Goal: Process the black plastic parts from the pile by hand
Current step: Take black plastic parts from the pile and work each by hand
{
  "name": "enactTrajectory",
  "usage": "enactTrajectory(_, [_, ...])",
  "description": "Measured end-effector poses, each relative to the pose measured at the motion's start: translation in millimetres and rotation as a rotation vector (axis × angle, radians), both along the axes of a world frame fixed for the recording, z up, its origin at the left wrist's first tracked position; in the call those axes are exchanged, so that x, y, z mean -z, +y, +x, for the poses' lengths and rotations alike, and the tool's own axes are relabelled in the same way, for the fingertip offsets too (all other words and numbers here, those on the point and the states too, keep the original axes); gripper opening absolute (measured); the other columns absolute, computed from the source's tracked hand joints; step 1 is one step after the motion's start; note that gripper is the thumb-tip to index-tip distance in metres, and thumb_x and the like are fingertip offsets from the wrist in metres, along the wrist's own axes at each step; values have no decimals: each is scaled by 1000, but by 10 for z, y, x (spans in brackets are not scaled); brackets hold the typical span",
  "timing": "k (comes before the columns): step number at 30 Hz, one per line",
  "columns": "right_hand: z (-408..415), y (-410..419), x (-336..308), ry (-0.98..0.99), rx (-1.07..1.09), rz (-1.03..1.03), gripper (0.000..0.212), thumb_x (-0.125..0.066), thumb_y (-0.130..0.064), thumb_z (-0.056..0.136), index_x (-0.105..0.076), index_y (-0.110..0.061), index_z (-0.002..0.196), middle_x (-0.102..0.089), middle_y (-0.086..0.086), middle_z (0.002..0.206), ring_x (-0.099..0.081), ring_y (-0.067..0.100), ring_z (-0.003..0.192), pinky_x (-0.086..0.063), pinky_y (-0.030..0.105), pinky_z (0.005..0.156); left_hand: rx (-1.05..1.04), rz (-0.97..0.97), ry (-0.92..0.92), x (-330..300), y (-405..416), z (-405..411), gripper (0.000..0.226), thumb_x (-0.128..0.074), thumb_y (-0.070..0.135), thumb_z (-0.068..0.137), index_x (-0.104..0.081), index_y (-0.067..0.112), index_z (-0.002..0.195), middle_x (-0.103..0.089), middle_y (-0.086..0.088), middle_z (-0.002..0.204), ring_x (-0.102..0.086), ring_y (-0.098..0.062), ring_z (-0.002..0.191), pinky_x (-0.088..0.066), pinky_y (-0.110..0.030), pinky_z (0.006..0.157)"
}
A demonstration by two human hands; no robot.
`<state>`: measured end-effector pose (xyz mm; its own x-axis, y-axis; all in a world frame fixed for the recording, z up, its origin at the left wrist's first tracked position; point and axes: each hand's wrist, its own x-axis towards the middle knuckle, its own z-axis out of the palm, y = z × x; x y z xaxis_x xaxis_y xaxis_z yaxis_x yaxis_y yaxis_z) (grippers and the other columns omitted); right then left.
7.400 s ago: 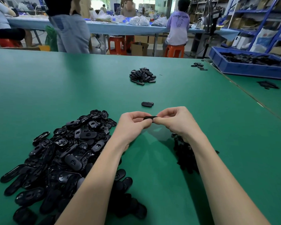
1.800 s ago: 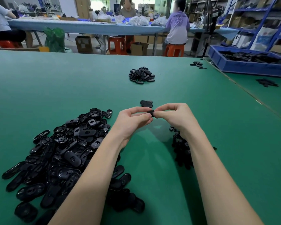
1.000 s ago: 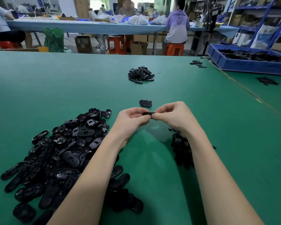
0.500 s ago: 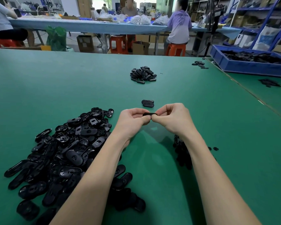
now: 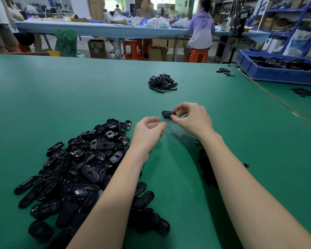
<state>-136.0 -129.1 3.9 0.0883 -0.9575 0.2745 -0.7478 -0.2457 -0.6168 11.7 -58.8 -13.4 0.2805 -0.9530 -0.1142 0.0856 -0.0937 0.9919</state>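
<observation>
A big pile of black oval plastic parts lies on the green table at my left. My right hand pinches one black part between thumb and forefinger, right over a small black part lying on the table. My left hand hovers just left of it, fingers loosely curled and holding nothing. A dark heap of small black scraps sits under my right forearm, partly hidden.
A smaller heap of black parts lies farther back at the centre. A blue bin of black pieces stands at the back right, with a few loose parts near it. People sit at a far blue table.
My left hand has let go of the part and drawn back slightly. My right hand has carried the part forward to the lone part on the table.
</observation>
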Motion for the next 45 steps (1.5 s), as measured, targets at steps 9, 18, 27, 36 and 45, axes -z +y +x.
enactTrajectory(9, [116, -314, 107, 128, 88, 41, 22, -74, -41, 84, -73, -33, 104, -73, -18, 105, -64, 12, 101, -38, 26, 75, 84, -23, -157, -30, 43, -52, 20, -69, 34, 68, -70, 22, 84, -71, 4, 67, -69, -19, 72, -58, -51, 89])
enactTrajectory(18, [513, -225, -231, 173, -342, 223, 16, -69, -17, 87, -78, -29, 92, -75, -9, 90, -67, 10, 87, -49, 24, 74, 107, -66, -930, -68, 88, 59, 8, -64, 31, 88, -61, 25, 93, -70, 9, 85, -65, -17, 89, -52, -34, 78])
enactTrajectory(27, [1275, -358, -399, 415, -447, 302, 14, -78, -33, 85, -76, -38, 98, -64, -13, 82, -63, 10, 70, -50, 27, 67, 178, -42, -1206, -57, 142, 101, 15, -58, 33, 94, -47, 23, 92, -55, 0, 98, -50, -23, 84, -40, -32, 70])
enactTrajectory(36, [1059, -387, -326, 324, -322, 275, 12, -83, -37, 77, -73, -31, 75, -70, -11, 84, -66, 17, 92, -55, 30, 81, 154, -50, -1137, -8, 114, 126, 17, -61, 34, 92, -59, 24, 105, -64, 2, 103, -59, -24, 98, -47, -35, 76])
enactTrajectory(45, [-158, 100, -144, -46, -136, 146, 9, -84, -30, 80, -75, -29, 78, -71, -16, 71, -58, -6, 60, -44, 11, 60, 75, -41, -802, -66, 72, 57, 34, -66, 41, 90, -48, 28, 116, -69, 10, 92, -63, -14, 88, -45, -28, 70])
